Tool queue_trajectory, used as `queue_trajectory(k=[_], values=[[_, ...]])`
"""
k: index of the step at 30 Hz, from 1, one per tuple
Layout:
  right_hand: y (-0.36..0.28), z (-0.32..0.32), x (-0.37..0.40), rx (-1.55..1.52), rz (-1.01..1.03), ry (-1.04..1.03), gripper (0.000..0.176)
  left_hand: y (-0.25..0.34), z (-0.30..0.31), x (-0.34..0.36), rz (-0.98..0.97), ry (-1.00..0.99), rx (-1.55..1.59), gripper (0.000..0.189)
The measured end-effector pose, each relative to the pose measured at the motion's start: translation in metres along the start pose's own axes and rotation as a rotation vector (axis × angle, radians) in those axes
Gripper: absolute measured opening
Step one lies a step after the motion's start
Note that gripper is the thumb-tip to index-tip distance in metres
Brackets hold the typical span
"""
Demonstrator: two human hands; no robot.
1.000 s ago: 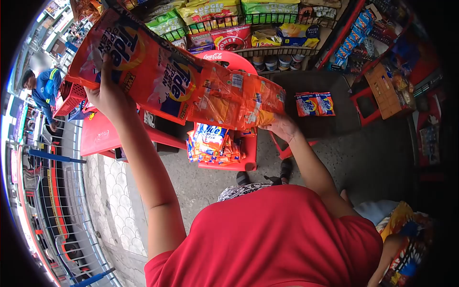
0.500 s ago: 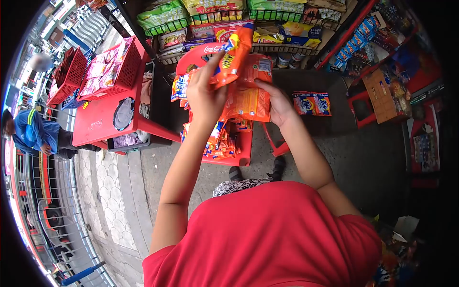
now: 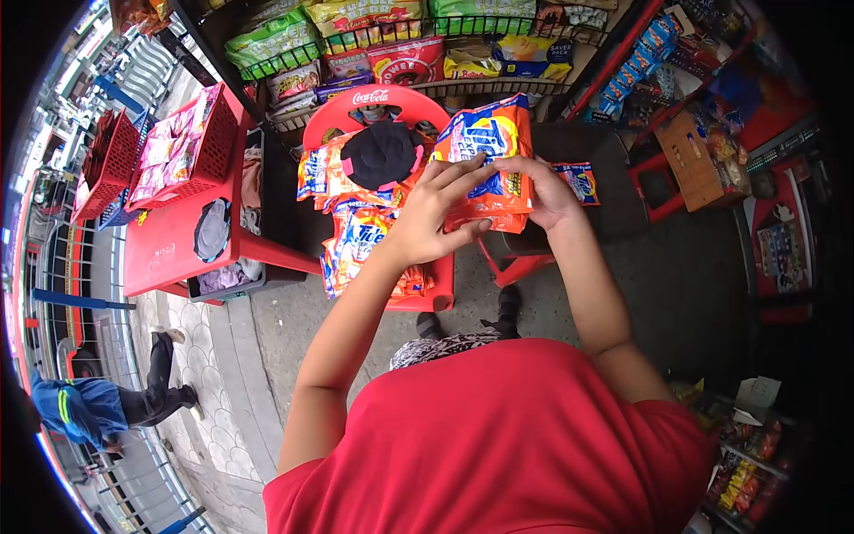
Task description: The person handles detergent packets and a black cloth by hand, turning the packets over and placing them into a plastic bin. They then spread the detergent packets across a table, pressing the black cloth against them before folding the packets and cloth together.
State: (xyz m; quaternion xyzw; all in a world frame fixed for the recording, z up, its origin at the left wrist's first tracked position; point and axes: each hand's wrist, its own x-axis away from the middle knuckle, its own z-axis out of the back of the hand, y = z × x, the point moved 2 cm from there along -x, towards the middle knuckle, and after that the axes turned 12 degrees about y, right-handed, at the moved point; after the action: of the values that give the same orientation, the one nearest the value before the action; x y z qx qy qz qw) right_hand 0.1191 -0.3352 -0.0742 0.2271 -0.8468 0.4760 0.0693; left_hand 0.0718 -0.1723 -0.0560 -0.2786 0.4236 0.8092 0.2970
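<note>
Both my hands are at an orange and blue Tide packet [image 3: 503, 133], which faces up above the right side of a red chair [image 3: 445, 283]. My left hand [image 3: 436, 209] lies over its lower left part with the fingers spread. On its right edge my right hand [image 3: 550, 196] grips it, the fingers over the front. More orange packets [image 3: 360, 233] are piled on the chair seat, beside a black cloth item [image 3: 382, 154] with pink patches. Another Tide packet [image 3: 583, 182] rests on the dark surface to the right, partly hidden behind my right hand.
A red table [image 3: 178, 254] at the left bears a red basket [image 3: 213, 133] of pink packets. Wire shelves [image 3: 374, 37] of snack bags stand ahead. At the right is a wooden board [image 3: 689, 160]. A person in blue [image 3: 89, 409] is at the far left.
The small packet my left hand held up is no longer seen raised. The large packet now shows its Tide front, and my left hand has come down onto it. The person in blue has moved nearer.
</note>
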Motion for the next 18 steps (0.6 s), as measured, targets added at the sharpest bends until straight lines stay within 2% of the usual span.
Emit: queue_trajectory(k=[2,3,5,7,9,11,12,13,15,17,18], values=[[-0.003,-0.004,0.001,0.087,0.039,-0.072,0.045,-0.015,0.005,0.003,0.28,-0.012,0.413,0.058],[-0.005,-0.004,0.0,0.087,0.038,-0.071,0.045,-0.023,0.007,0.002,0.484,0.047,0.735,0.065],[-0.012,-0.008,-0.007,0.168,0.014,-0.243,0.051,-0.034,0.028,-0.004,0.31,0.128,0.116,0.077],[-0.022,-0.015,-0.015,0.294,-0.057,-0.36,0.057,-0.042,0.045,-0.016,0.185,0.22,0.018,0.09],[-0.034,-0.021,-0.024,0.514,-0.123,-0.438,0.055,-0.056,0.056,-0.021,0.172,0.123,0.159,0.094],[-0.04,-0.043,-0.029,0.631,-0.262,-0.545,0.053,-0.061,0.058,-0.018,0.658,-0.175,0.58,0.084],[-0.042,-0.057,-0.032,0.75,-0.309,-0.611,0.06,-0.06,0.059,-0.015,0.72,-0.316,0.518,0.071],[-0.046,-0.068,-0.037,0.868,-0.356,-0.677,0.066,-0.055,0.061,-0.01,0.714,-0.279,0.552,0.061],[-0.051,-0.089,-0.04,0.958,-0.411,-0.758,0.066,-0.059,0.062,0.008,0.826,-0.217,0.651,0.059],[-0.048,-0.101,-0.052,0.984,-0.411,-0.802,0.068,-0.061,0.055,0.026,0.919,-0.009,0.773,0.055],[-0.049,-0.109,-0.054,1.074,-0.323,-0.842,0.07,-0.058,0.052,0.031,0.919,0.102,0.779,0.052]])
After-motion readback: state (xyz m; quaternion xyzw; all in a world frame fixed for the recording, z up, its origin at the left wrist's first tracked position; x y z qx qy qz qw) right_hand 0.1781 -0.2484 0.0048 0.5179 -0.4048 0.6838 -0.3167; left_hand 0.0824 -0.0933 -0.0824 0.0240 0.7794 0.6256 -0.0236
